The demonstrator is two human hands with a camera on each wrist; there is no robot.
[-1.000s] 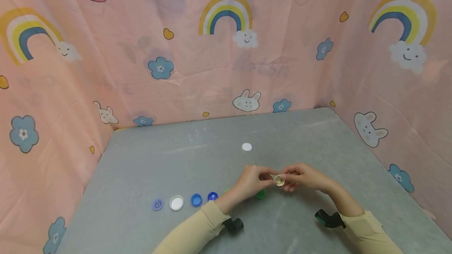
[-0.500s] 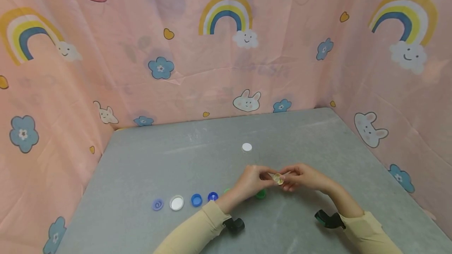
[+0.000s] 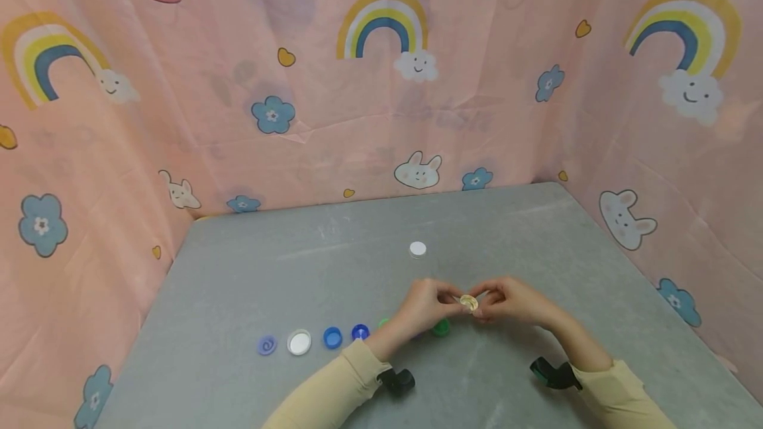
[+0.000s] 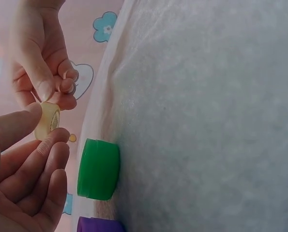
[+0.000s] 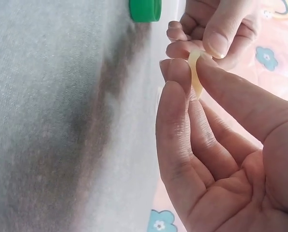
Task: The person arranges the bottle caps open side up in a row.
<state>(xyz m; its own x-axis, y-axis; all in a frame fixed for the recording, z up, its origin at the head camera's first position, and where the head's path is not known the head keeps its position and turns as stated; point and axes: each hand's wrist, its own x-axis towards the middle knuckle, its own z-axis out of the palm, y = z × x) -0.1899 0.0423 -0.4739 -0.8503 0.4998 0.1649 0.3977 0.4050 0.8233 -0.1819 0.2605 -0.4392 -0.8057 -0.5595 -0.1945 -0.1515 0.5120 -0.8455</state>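
A small pale yellow bottle cap (image 3: pixel 469 302) is held up between the two hands, its hollow side showing in the head view. My left hand (image 3: pixel 430 302) pinches it by its left edge between thumb and fingers. From the other side my right hand (image 3: pixel 509 300) grips the same cap (image 5: pixel 195 77), thumb against forefinger in the right wrist view. In the left wrist view, a green cap (image 4: pixel 99 169) stands on the table near the left fingers, and a purple cap (image 4: pixel 100 225) is partly cut off by the frame edge.
On the grey table (image 3: pixel 286 283), a row of caps runs leftward: dark blue (image 3: pixel 360 332), lighter blue (image 3: pixel 332 337), white (image 3: pixel 299 343) and a lavender one (image 3: pixel 267 345). The left forearm hides part of it. A white disc (image 3: pixel 418 249) lies farther back. Pink printed cloth (image 3: pixel 334 131) encloses the table.
The yellow cap has turned and tilted between the fingers. The right thumb has shifted off its face toward the edge. Both arms stay nearly in place.
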